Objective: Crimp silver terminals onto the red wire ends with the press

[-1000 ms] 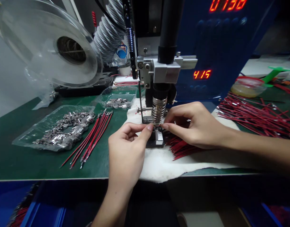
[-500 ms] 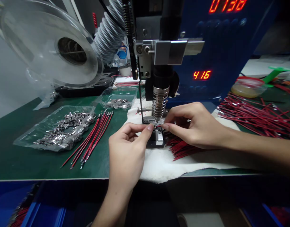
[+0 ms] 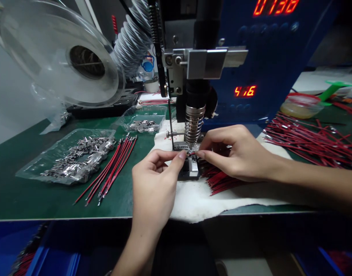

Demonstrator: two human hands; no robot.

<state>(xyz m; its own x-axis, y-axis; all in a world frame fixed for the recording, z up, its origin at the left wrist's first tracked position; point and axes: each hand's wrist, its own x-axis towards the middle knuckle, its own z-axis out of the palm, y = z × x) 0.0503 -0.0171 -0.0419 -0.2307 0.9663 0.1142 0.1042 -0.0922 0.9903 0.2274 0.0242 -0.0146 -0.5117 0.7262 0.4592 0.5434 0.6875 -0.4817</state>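
My left hand (image 3: 156, 180) is closed in a pinch at the left side of a small metal fixture (image 3: 193, 167). Whatever lies between its thumb and forefinger is hidden. From the right, my right hand (image 3: 236, 155) pinches a thin red wire (image 3: 192, 153), of which only a short bit shows between the two hands. Straight above that bit hangs the tip of a spring-wrapped soldering head (image 3: 194, 120). Under my right hand lies a bundle of red wires (image 3: 220, 183) on a white cloth (image 3: 195, 203).
Left on the green table (image 3: 29, 199) are a clear tray of metal terminals (image 3: 81, 157), a smaller tray (image 3: 143, 124) and a row of red wires (image 3: 114, 168). More red wires (image 3: 310, 143) pile up at right. A clear fume hood (image 3: 49, 50) and blue machine housing (image 3: 267, 61) stand behind.
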